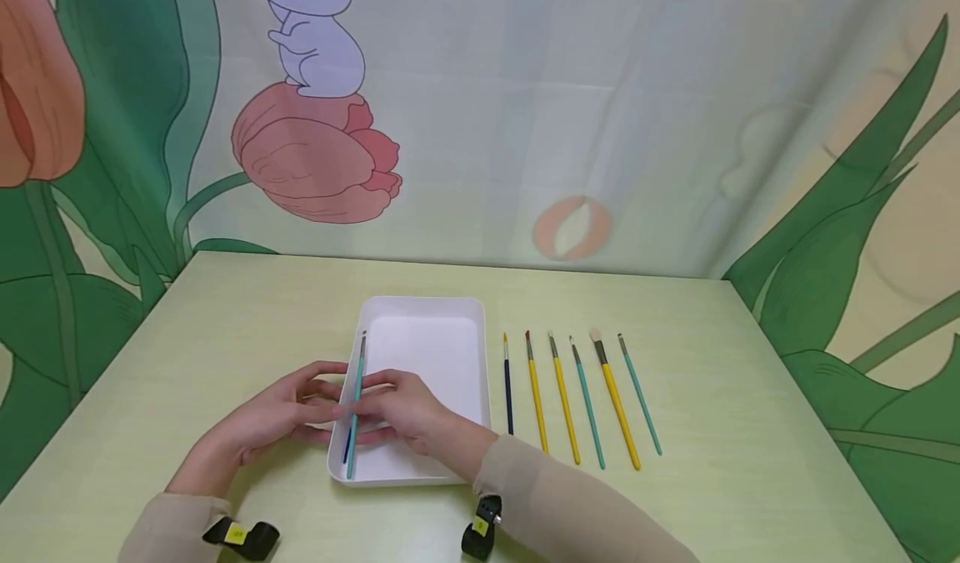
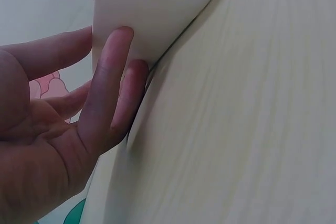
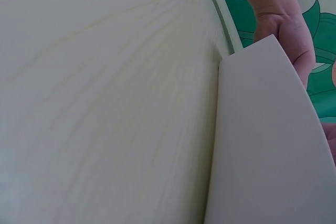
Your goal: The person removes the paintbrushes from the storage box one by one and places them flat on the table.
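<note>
My right hand (image 1: 401, 409) reaches over the white tray (image 1: 427, 329) and pinches a teal paintbrush (image 1: 361, 371) along the tray's left side, bristles toward the back. Beside its handle, the end of a dark blue brush (image 1: 347, 448) shows inside the tray; the rest is hidden. At the tray's left wall my left hand (image 1: 281, 413) touches the outer side with extended fingers. In the left wrist view its fingertips (image 2: 124, 34) lie against the white wall, low near the tabletop. The right wrist view has the tray's wall (image 3: 268, 145) hiding most of the fingers.
Several paintbrushes lie in a row right of the tray: a dark blue one (image 1: 507, 388), yellow-handled ones such as the wide brush (image 1: 618, 404), and teal ones such as the rightmost (image 1: 641, 396). The pale table (image 1: 712, 480) ends at a printed curtain (image 1: 480, 171) behind.
</note>
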Demonstrator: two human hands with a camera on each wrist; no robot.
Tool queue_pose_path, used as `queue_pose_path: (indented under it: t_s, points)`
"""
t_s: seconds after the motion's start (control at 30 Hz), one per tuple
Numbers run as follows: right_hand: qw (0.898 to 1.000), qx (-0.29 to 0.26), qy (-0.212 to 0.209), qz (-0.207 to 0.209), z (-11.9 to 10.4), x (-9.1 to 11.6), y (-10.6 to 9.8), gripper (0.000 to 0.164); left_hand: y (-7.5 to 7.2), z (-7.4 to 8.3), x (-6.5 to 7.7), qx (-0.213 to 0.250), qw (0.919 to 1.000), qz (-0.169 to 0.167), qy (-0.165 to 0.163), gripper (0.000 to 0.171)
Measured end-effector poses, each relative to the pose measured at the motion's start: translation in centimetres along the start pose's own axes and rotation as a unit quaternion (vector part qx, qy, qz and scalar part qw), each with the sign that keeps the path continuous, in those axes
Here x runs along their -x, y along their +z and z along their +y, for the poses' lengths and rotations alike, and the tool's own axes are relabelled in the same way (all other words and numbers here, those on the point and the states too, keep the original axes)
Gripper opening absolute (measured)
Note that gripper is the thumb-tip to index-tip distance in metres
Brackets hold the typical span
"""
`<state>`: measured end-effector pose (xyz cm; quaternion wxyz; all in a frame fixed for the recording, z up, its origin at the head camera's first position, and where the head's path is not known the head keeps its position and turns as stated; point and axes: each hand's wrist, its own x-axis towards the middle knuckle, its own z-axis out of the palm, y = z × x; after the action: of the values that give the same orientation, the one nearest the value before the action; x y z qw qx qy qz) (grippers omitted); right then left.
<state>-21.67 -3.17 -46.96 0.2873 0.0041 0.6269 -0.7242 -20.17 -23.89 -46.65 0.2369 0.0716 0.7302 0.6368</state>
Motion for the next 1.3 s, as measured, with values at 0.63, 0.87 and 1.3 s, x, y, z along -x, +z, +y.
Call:
queue_pose_path:
  t_s: [0.63, 0.87, 1.3]
  points:
    - [0.999, 0.024, -0.025, -0.012, -1.0, 1.9, -1.9, 0.033, 1.0, 0.4, -0.4, -0.048, 0.9967, 0.065, -0.007, 0.070]
    - [0.999, 0.038, -0.027, -0.016, -1.4, 2.5, -2.9, 0.033, 0.9, 0.5, -0.2, -0.062, 0.9949, 0.078, -0.013, 0.071]
    - [0.997, 0.049, -0.050, -0.023, -2.8, 4.1, -5.7, 0.037, 0.4, 0.4, 0.0, -0.061, 0.9954, 0.074, -0.003, 0.068]
